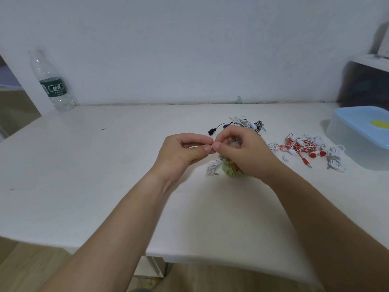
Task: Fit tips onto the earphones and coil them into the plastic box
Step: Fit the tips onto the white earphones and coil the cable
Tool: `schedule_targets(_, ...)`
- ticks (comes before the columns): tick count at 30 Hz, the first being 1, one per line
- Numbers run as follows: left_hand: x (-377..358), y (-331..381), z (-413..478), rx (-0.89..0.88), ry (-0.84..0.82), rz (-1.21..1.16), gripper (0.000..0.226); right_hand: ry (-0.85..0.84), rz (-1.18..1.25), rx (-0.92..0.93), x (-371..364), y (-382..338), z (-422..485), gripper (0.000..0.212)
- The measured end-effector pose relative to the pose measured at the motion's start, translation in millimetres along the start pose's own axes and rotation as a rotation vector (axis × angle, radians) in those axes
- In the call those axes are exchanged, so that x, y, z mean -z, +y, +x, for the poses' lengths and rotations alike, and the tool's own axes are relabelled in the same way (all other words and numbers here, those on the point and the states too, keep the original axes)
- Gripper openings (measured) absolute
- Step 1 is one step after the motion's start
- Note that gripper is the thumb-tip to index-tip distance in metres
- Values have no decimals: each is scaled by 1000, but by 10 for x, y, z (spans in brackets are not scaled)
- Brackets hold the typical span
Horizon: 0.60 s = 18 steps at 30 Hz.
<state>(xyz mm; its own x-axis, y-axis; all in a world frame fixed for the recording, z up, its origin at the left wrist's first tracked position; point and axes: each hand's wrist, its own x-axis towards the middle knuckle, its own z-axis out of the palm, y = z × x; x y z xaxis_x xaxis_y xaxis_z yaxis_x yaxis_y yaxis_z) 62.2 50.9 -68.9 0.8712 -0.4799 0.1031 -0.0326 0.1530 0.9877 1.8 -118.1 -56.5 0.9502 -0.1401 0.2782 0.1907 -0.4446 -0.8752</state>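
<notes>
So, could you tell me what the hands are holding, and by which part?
The left hand and right hand pinch a small item between thumbs and forefingers; it cannot be identified.

One label only is found – a green band (53,88) on the clear plastic bottle (45,66), standing well to the left of the fingers (200,150) and beyond them. White boxed characters are printed on it – too blurred to be read.
</notes>
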Motion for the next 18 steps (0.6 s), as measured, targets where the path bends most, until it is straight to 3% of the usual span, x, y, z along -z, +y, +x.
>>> schedule_targets(4,134,94,16,-79,207,92,14,69,-57,-19,-19,60,34,9)
schedule_targets(8,464,43,120,-170,553,522,21,139,-78,-15,-42,62,59,10)
schedule_targets(14,497,-22,84,23,513,805,27,129,104,-21,-85,27,28,12)
schedule_targets(18,535,7,52,64,403,826,8,134,126,-10,-65,28,28,11)
